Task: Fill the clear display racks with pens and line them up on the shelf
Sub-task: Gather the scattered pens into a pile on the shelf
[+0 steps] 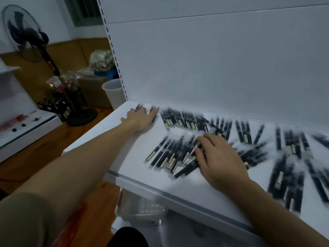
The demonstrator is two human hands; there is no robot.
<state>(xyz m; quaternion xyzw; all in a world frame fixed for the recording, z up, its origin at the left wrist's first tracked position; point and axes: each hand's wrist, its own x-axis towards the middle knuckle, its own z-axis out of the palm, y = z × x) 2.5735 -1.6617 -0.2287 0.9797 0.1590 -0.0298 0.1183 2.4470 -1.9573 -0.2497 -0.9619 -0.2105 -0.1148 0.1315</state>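
Many black pens in clear wrappers (179, 120) lie scattered in loose groups across the white shelf (142, 177). My left hand (140, 118) reaches to the shelf's far left corner, its fingers lying over a couple of pens (138, 106) by the back panel. My right hand (217, 155) rests flat, fingers spread, on a heap of pens (169, 155) near the middle of the shelf. A clear plastic rack (140, 209) shows below the shelf's front edge. The picture is blurred by motion.
The white back panel (213, 59) rises behind the shelf. On the floor to the left stand a black fan (26, 32), a white bucket (114, 91), cardboard boxes and a lower white shelf (26, 127) with small items.
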